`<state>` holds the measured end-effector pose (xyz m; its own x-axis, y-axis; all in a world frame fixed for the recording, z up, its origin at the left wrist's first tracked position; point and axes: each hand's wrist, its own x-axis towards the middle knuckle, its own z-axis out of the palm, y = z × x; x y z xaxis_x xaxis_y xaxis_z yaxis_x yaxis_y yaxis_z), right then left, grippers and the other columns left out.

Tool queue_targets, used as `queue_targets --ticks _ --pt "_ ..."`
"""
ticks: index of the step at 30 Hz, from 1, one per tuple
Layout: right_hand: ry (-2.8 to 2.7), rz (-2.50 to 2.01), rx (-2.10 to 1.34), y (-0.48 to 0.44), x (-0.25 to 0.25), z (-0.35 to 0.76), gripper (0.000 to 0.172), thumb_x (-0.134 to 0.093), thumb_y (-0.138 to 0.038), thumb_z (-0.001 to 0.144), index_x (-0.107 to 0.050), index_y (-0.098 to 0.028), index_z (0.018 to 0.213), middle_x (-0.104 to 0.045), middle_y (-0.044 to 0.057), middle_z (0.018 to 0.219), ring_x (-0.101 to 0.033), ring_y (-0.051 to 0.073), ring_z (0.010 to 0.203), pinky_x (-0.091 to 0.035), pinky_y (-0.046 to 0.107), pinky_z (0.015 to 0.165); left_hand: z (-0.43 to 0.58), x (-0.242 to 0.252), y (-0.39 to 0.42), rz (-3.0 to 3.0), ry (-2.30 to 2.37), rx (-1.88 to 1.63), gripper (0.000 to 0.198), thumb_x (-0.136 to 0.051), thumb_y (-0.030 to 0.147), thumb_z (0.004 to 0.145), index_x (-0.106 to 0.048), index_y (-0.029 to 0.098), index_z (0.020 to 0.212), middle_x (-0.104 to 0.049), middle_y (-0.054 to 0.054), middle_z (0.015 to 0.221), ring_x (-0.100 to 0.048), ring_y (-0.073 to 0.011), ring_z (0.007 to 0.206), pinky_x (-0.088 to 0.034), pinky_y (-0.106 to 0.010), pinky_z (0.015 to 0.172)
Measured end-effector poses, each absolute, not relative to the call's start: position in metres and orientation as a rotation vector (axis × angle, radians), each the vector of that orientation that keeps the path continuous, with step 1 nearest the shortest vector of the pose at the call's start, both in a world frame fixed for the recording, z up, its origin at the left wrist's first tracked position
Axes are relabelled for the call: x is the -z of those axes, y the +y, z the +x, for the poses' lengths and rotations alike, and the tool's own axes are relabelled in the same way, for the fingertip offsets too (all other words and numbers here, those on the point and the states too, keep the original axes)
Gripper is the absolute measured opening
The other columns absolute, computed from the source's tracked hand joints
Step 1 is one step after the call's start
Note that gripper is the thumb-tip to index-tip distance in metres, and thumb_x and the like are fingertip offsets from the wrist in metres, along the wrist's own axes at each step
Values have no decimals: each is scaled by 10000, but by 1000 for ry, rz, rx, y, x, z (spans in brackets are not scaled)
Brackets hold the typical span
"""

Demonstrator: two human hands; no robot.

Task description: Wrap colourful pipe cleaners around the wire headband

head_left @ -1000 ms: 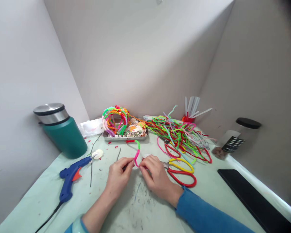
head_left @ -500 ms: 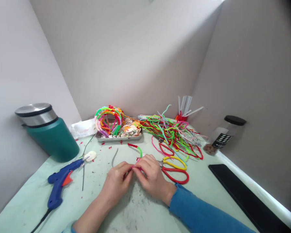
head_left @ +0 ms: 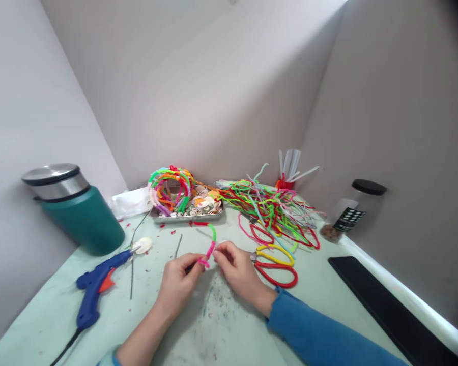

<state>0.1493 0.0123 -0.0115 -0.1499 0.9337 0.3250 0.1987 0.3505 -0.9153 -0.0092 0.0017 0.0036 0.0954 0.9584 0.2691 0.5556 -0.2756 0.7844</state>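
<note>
A curved pipe cleaner [head_left: 213, 235] with red, green and pink stretches rises from between my hands, its pink end curled at the bottom. My left hand [head_left: 181, 282] pinches that pink end between thumb and forefinger. On the other side, my right hand [head_left: 236, 269] is closed, thumb and fingertips together against the pink stretch; its grip is partly hidden. Just right of this hand lie scissors [head_left: 277, 273] with one red and one yellow handle, their blades partly covered by the hand. A thin grey stem [head_left: 178, 246] rests on the table beyond my left hand.
A metal tray [head_left: 187, 219] holds colourful pipe-cleaner rings and shells. Loose pipe cleaners [head_left: 267, 203] heap to its right, near a red cup [head_left: 285, 184] of white sticks. A blue glue gun [head_left: 95, 292] and green bottle [head_left: 82, 218] stand left; a jar [head_left: 351, 213] and black bar [head_left: 381, 305] right.
My hands have moved slightly apart, uncovering the pink part of the pipe cleaner. Its red tip has swung left and upward toward the tray.
</note>
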Motion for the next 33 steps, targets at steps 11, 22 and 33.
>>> queue_targets --ticks 11,22,33 --pt "-1355 -969 -1432 23 16 148 244 -545 -394 789 -472 -182 693 -451 -73 492 -364 58 372 -277 179 366 -4 -5 -2 1905 1368 -981 226 -482 293 808 -679 185 830 -675 -9 715 -555 -128 605 -397 -199 559" --pt "-1386 -929 -1459 21 16 148 220 -529 -365 799 -449 -182 708 -477 -69 517 -379 53 372 -289 177 370 -9 3 2 1688 1362 -932 319 -472 396 806 -579 156 625 -445 46 456 -397 -88 443 -307 -189 450" --pt "-1346 -923 -1476 22 16 147 212 -534 -351 794 -449 -178 706 -493 -65 536 -388 52 380 -292 179 369 -7 3 5 1583 1339 -1010 305 -496 421 788 -512 158 635 -480 48 487 -460 -95 449 -335 -192 457"
